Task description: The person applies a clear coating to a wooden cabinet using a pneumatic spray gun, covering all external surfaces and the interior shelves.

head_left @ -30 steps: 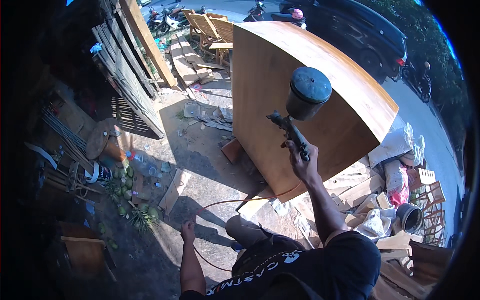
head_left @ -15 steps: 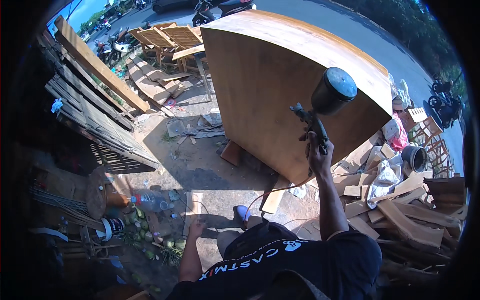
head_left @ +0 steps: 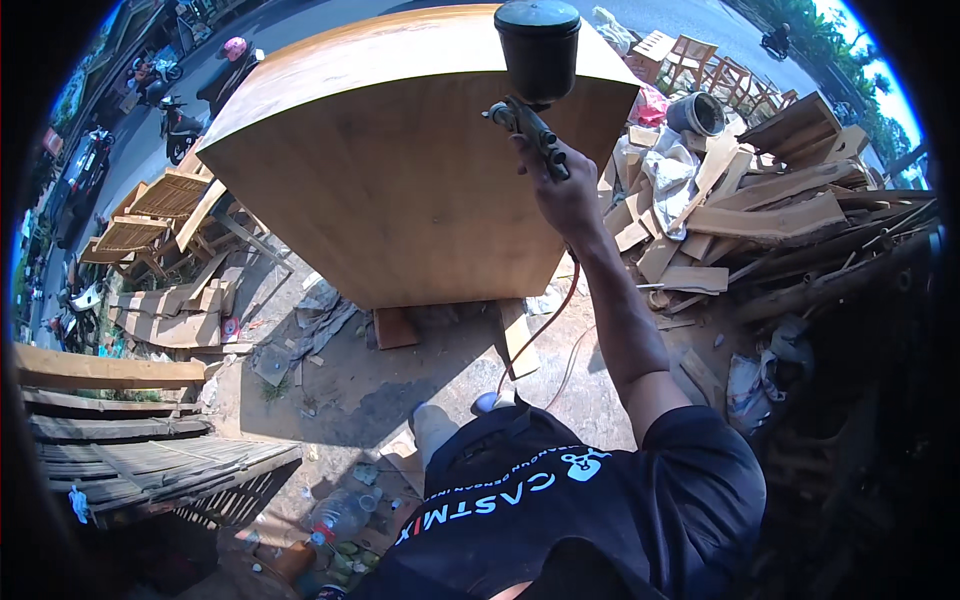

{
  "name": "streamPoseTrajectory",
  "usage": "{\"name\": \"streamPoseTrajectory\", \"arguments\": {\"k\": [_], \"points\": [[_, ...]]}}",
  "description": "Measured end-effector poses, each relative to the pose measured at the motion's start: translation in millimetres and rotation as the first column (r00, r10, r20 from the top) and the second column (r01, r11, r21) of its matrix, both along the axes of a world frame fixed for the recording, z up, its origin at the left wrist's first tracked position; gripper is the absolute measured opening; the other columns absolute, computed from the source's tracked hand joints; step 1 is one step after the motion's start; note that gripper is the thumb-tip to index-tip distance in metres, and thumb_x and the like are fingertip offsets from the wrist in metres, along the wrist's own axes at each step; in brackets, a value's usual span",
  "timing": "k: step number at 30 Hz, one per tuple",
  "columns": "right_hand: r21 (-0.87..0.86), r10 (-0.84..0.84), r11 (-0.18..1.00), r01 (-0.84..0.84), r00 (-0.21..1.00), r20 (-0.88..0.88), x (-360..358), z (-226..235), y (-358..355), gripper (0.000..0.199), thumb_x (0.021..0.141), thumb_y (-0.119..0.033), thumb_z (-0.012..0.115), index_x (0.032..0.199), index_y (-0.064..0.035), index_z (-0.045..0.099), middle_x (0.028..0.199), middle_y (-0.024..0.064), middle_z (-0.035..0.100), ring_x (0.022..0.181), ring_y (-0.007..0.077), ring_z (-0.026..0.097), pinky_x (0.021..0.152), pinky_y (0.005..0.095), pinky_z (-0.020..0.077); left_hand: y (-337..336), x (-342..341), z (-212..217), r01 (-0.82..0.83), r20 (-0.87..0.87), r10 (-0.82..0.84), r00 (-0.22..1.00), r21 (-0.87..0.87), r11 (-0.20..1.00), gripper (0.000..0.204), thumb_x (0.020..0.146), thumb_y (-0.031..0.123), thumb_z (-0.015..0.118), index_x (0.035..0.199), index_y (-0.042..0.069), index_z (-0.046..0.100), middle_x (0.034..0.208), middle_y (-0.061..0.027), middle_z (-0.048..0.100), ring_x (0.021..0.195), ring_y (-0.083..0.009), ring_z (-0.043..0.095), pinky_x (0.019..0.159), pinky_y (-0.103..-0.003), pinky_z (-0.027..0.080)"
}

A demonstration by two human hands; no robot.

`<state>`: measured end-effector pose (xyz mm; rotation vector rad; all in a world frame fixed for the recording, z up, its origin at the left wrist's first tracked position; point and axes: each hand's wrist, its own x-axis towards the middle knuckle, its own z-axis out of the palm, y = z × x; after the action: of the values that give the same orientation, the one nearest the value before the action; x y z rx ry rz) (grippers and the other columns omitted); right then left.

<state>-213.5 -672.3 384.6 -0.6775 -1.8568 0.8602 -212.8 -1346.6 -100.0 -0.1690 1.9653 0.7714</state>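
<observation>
My right hand (head_left: 563, 192) is wrapped round the handle of a spray gun (head_left: 533, 132), raised in front of me with its nozzle toward the left. On top of the gun sits a dark round paint cup (head_left: 540, 62). A thin reddish-brown hose (head_left: 562, 308) hangs down below my hand toward the ground. Behind the gun stands a large box-like wooden piece (head_left: 390, 190), its broad brown panel facing me and its top in bright sun. Whether spray is coming out does not show. My left hand is out of sight.
Scrap boards (head_left: 770, 220) are heaped at the right, with a dark bucket (head_left: 696, 115) among them. Slatted wooden chairs (head_left: 165, 200) stand at the left. Nearer are a bamboo slat rack (head_left: 170, 465) and a clear plastic bottle (head_left: 338, 515). Motorbikes (head_left: 180, 130) stand by the road.
My view has turned right, so the wooden piece sits further left. My right hand has moved left and up in the picture with the spray gun. My left hand has gone out of view.
</observation>
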Motion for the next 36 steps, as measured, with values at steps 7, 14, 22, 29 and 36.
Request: {"name": "streamPoseTrajectory", "arguments": {"k": [7, 14, 22, 29, 36], "points": [[0.069, -0.357, 0.933, 0.353, 0.885, 0.299, -42, 41, -2, 0.054, 0.094, -0.059, 0.064, 0.101, -0.0074, 0.075, 0.067, 0.0076, 0.069, 0.067, 0.0167, 0.070, 0.068, 0.0354, 0.0534, 54, -276, -8, 0.053, -0.258, 0.044, 0.965, 0.355, 0.933, 0.026, 0.099, 0.012, 0.064, 0.122, -0.001, 0.063, 0.096, -0.0102, 0.070, 0.078, -0.0163, 0.067, 0.072, -0.031, 0.057], [0.227, -0.709, 0.704, 0.673, 0.650, 0.274, 2, 69, 42, 0.073, 0.086, -0.075, 0.061, 0.083, -0.0036, 0.073, 0.069, 0.0081, 0.069, 0.071, 0.0188, 0.069, 0.076, 0.0382, 0.0538, 6, -416, 5, 0.040, -0.215, 0.010, 0.976, 0.226, 0.973, 0.019, 0.099, 0.011, 0.065, 0.114, -0.001, 0.064, 0.085, -0.0077, 0.069, 0.070, -0.0130, 0.064, 0.063, -0.027, 0.056], [0.295, -0.784, 0.607, 0.738, 0.494, 0.377, 40, 85, 77, 0.077, 0.082, -0.080, 0.061, 0.078, -0.0037, 0.070, 0.068, 0.0069, 0.069, 0.057, 0.0143, 0.064, 0.056, 0.0324, 0.0521, -36, -408, -5, 0.182, -0.088, -0.175, 0.981, 0.087, 0.979, 0.022, 0.101, 0.011, 0.062, 0.116, -0.004, 0.063, 0.094, -0.0122, 0.070, 0.077, -0.0200, 0.070, 0.064, -0.033, 0.061], [0.081, -0.551, 0.813, 0.576, 0.718, 0.426, -48, 118, -13, 0.072, 0.083, -0.076, 0.065, 0.079, -0.0036, 0.070, 0.066, 0.0045, 0.066, 0.058, 0.0122, 0.062, 0.058, 0.0312, 0.0504, -54, -382, -5, 0.251, 0.096, -0.244, 0.965, -0.062, 0.966, 0.022, 0.099, 0.011, 0.062, 0.116, -0.001, 0.064, 0.095, -0.0111, 0.072, 0.076, -0.0203, 0.070, 0.062, -0.036, 0.057], [0.163, -0.419, 0.907, 0.389, 0.784, 0.458, -87, 103, 3, 0.061, 0.091, -0.065, 0.064, 0.084, -0.0045, 0.068, 0.064, 0.0012, 0.064, 0.061, 0.0085, 0.062, 0.058, 0.0265, 0.0487, 28, -428, -34, 0.305, -0.120, -0.287, 0.950, 0.184, 0.934, 0.017, 0.093, 0.015, 0.064, 0.101, 0.001, 0.070, 0.082, -0.0088, 0.070, 0.068, -0.0174, 0.067, 0.062, -0.031, 0.057]]}}
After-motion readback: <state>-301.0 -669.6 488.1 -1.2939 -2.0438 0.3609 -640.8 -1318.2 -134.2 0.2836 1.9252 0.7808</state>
